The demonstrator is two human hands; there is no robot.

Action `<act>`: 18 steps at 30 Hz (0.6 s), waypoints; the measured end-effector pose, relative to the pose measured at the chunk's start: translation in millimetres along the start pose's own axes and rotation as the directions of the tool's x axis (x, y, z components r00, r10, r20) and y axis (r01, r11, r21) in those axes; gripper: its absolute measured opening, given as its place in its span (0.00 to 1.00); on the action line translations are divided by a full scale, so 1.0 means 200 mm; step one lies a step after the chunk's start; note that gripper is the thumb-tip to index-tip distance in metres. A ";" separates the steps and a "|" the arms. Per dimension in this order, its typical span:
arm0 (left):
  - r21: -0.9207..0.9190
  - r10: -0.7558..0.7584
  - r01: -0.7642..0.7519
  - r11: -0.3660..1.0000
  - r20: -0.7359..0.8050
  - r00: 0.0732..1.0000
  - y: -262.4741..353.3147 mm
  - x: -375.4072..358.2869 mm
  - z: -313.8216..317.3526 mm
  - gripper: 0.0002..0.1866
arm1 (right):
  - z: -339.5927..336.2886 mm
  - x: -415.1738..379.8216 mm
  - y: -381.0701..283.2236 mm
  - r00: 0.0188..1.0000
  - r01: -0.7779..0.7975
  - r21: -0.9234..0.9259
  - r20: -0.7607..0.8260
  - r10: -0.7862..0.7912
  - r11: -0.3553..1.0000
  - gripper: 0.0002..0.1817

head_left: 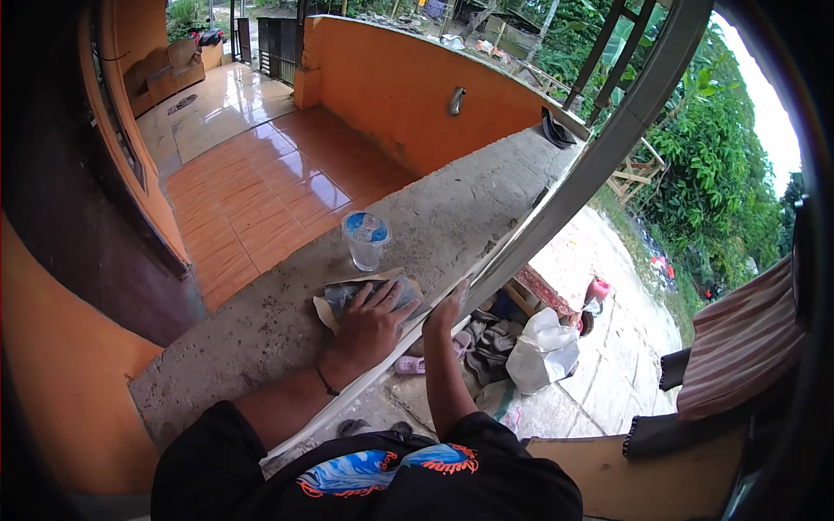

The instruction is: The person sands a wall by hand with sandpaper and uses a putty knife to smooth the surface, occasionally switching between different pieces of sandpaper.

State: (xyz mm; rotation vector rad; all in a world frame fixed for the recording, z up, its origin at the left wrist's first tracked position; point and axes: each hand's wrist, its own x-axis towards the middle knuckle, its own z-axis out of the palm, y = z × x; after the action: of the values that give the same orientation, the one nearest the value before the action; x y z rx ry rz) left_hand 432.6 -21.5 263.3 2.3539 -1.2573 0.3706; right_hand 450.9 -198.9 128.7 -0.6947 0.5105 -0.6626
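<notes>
On the rough concrete ledge (287,321), my left hand (372,326) lies with its fingers spread over a dark, flat piece (345,293) on brown paper (325,311). A dark band circles that wrist. Just beyond the fingers stands a clear plastic cup (367,249) with a blue printed lid. At the ledge's outer edge, my right hand (446,311) is upright against the pale edge strip beside the grey post (556,204). Its fingers point forward, and its palm side is hidden.
A black cap-like object (557,130) lies at the ledge's far end. Below on the right are piled shoes (492,347), a white plastic bag (543,352) and a red-patterned table (560,269). An orange wall (391,95) borders the tiled floor (269,182). Striped cloth (743,347) hangs at right.
</notes>
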 end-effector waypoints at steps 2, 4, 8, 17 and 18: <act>0.001 -0.005 0.005 1.000 0.005 1.000 0.01 0.00 -0.01 0.23 | 0.01 -0.14 0.02 0.997 0.032 -0.128 0.072 -0.023 0.991 0.35; 0.007 -0.004 0.004 1.000 0.011 1.000 0.01 0.01 -0.02 0.23 | 0.02 -0.42 0.11 0.989 0.096 -0.132 0.126 -0.080 0.987 0.34; 0.002 -0.005 0.005 1.000 0.020 1.000 0.01 0.00 -0.01 0.23 | 0.05 -0.22 0.03 0.990 0.116 -0.121 0.094 -0.105 0.986 0.34; -0.022 -0.004 0.006 1.000 0.086 0.996 0.01 0.01 -0.01 0.22 | 0.11 -0.52 0.06 0.957 0.290 -0.457 0.158 -0.244 0.841 0.35; -0.003 0.001 0.000 1.000 0.071 0.997 0.01 0.02 -0.01 0.22 | 0.03 -0.39 0.11 0.976 0.200 -0.339 0.156 -0.154 0.919 0.36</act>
State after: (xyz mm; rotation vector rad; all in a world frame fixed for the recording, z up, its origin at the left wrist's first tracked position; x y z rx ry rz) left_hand 432.3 -24.0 266.5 2.3839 -1.2897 0.2874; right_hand 409.5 -129.7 133.6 -1.1273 0.4565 -0.6983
